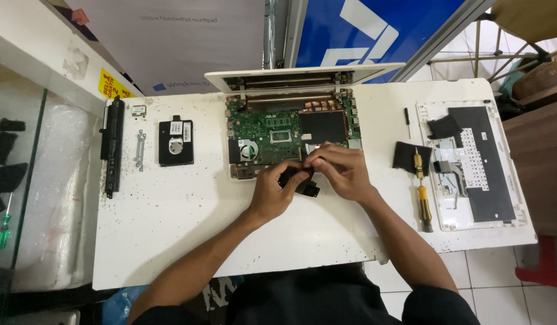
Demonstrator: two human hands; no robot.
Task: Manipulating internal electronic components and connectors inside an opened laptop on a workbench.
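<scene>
Both hands are working a small black part (301,180) just off the front edge of the opened laptop (290,129), right above the table (170,229). The left hand (273,191) is pinching the part from the left, fingers curled around it, and the right hand (341,168) is gripping it from the right, knuckles nearly touching the left hand's fingertips. The part is sitting mostly hidden between them, one dark corner poking out below.

Behind the hands, the green board (263,129) is lying exposed, the fan (248,149) at its front-left corner and the tilted-back screen (302,75) closing off the far edge. Plenty of bare table is lying open in front of the hands and off to the left, up to the drive (175,142), the metal bracket (140,149) and the long black battery (111,146) near the left edge. Right side is tighter: a black pad (406,155) and two screwdrivers (421,192) are sitting close beside the right forearm, with the upturned keyboard cover (471,165) filling the table out to its right edge.
</scene>
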